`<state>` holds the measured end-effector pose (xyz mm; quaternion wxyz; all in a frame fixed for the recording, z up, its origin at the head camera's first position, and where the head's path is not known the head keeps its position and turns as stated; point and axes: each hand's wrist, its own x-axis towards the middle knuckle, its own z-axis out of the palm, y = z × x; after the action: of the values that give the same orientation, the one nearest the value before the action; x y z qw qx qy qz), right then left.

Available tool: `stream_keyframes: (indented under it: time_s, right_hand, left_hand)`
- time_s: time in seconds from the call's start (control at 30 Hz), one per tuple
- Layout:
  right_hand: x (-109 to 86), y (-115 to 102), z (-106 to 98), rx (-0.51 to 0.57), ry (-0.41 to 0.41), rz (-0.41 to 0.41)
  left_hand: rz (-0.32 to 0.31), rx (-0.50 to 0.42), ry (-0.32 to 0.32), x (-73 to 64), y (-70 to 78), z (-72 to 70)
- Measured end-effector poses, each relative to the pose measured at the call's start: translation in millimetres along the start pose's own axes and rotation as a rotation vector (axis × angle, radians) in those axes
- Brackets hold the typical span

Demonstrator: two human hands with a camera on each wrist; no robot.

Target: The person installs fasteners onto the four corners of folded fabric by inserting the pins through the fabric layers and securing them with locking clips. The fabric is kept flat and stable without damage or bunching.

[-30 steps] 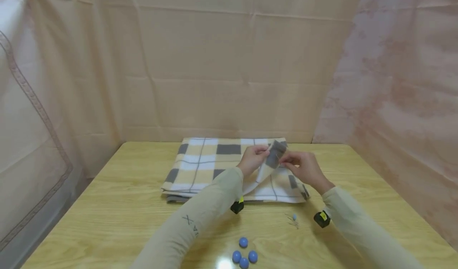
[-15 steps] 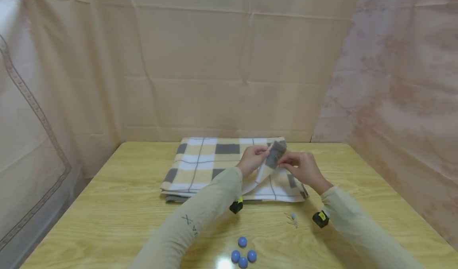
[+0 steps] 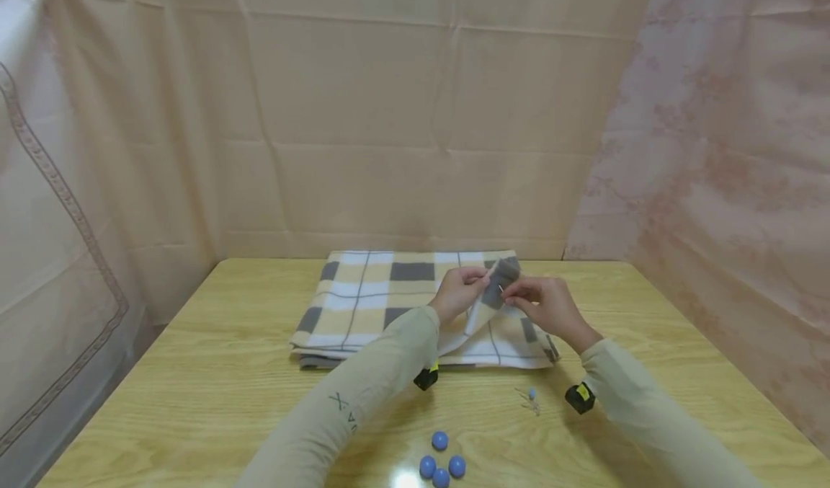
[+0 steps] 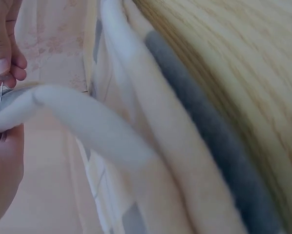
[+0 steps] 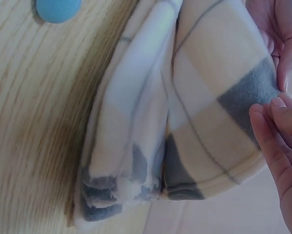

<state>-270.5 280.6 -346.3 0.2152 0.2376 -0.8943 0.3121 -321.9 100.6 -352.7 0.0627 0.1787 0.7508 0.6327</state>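
A folded plaid fleece blanket (image 3: 359, 300) in cream, white and grey lies on the table. My left hand (image 3: 457, 293) pinches its near right part and holds that flap raised, with a grey patch (image 3: 496, 286) facing my right hand. Between thumb and fingertips, my right hand (image 3: 547, 306) pinches a thin metal pin (image 4: 1, 91). In the left wrist view the pin points down at the grey cloth, its tip right at the fabric. The right wrist view shows the right fingertips (image 5: 259, 114) close against the grey patch, hiding the pin there.
Several round blue balls (image 3: 439, 441) sit near the table's front edge. A few thin pins (image 3: 534, 404) lie beside a small blue piece (image 3: 532, 393) in front of the blanket's right side. Beige cloth (image 3: 415, 127) hangs behind the wooden table (image 3: 214, 373).
The raised flap has dipped slightly and its grey patch has shifted a little. Both hands stay nearly in place, and the pin shows more clearly at the right fingertips.
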Motion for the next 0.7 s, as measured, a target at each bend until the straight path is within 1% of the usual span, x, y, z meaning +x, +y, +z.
stream_keyframes:
  time_s: [0.1, 0.23, 0.3, 0.37, 0.43, 0.57, 0.67, 0.7]
  right_hand:
    - [0.9, -1, -1, -0.009, 0.014, 0.010]
    - [2.8, 1, -1, 0.004, 0.073, -0.027]
    - [3.9, 2, -1, 0.008, 0.105, -0.053]
    - [4.8, 2, -1, 0.006, 0.117, -0.072]
    - [6.0, 3, -2, -0.012, 0.097, -0.094]
    - [8.5, 3, -2, -0.055, 0.016, -0.145]
    - [10.0, 3, -3, -0.071, -0.017, -0.156]
    - [10.5, 3, -3, -0.072, -0.022, -0.153]
  left_hand:
    - [0.039, 0.051, -0.010, -0.6, 1.2, -1.2]
    - [0.082, 0.104, -0.033, -1.7, 1.6, -3.6]
    - [0.105, 0.123, -0.053, -2.3, 0.2, -4.5]
    - [0.118, 0.135, -0.088, -3.5, -0.7, -5.4]
    - [0.131, 0.152, -0.123, -4.9, -1.2, -6.4]
    - [0.174, 0.196, -0.179, -7.7, 0.4, -9.2]
    - [0.206, 0.214, -0.203, -10.0, 3.4, -10.1]
    - [0.218, 0.212, -0.202, -10.6, 4.4, -9.7]
